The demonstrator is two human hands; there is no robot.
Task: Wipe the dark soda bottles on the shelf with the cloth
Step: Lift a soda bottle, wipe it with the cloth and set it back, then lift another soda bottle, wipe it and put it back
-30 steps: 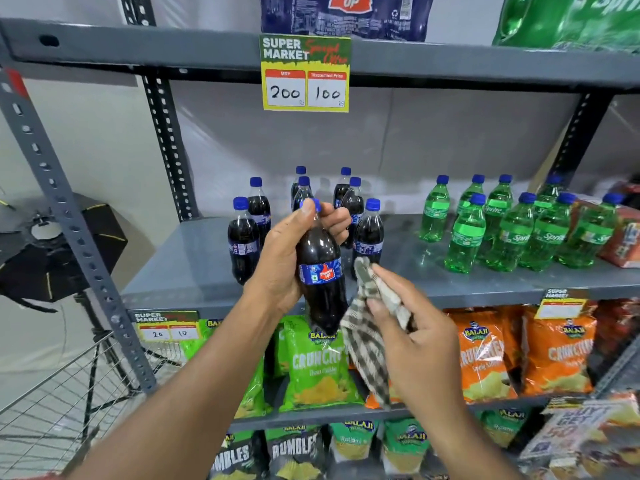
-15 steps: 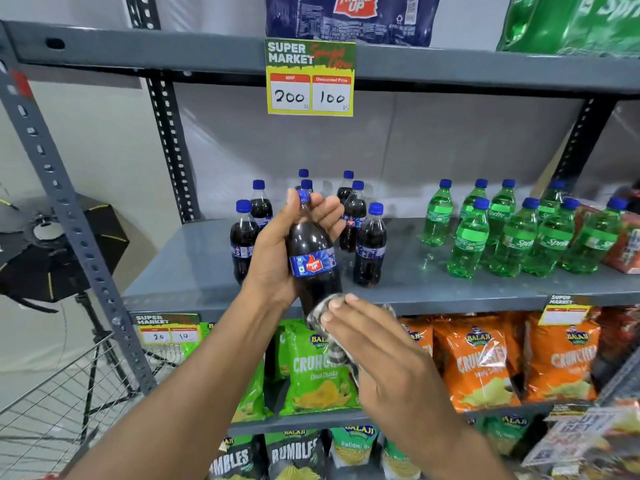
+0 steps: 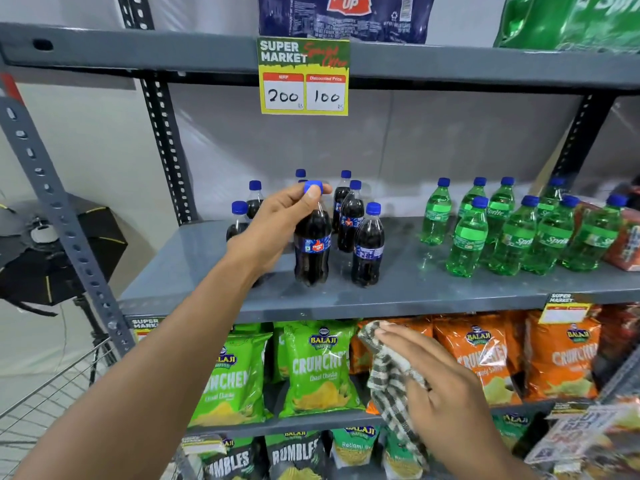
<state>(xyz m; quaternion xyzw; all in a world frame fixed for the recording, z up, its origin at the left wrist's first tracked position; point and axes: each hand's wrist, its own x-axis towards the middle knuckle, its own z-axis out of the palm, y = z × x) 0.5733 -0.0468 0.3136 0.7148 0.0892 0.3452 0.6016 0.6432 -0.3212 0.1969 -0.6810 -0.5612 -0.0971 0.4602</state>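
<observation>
Several dark soda bottles with blue caps stand in a cluster on the grey middle shelf (image 3: pixel 398 296). My left hand (image 3: pixel 277 226) grips one dark soda bottle (image 3: pixel 311 251) around its neck and cap; the bottle stands upright at the front of the cluster, its base on or just above the shelf. Another dark bottle (image 3: pixel 367 247) stands just to its right. My right hand (image 3: pixel 433 386) is lower, in front of the snack shelf, holding a crumpled checked cloth (image 3: pixel 389 372). The cloth is apart from every bottle.
Green Sprite bottles (image 3: pixel 512 233) crowd the right of the same shelf. A yellow price tag (image 3: pixel 304 77) hangs from the upper shelf. Green (image 3: pixel 318 368) and orange (image 3: pixel 481 355) chip bags fill the shelf below. A perforated upright (image 3: pixel 65 223) and a wire cart (image 3: pixel 45 393) are at left.
The bottle went from being held out in front and rubbed with the cloth back onto the shelf front. My right hand with the cloth dropped away to the lower right.
</observation>
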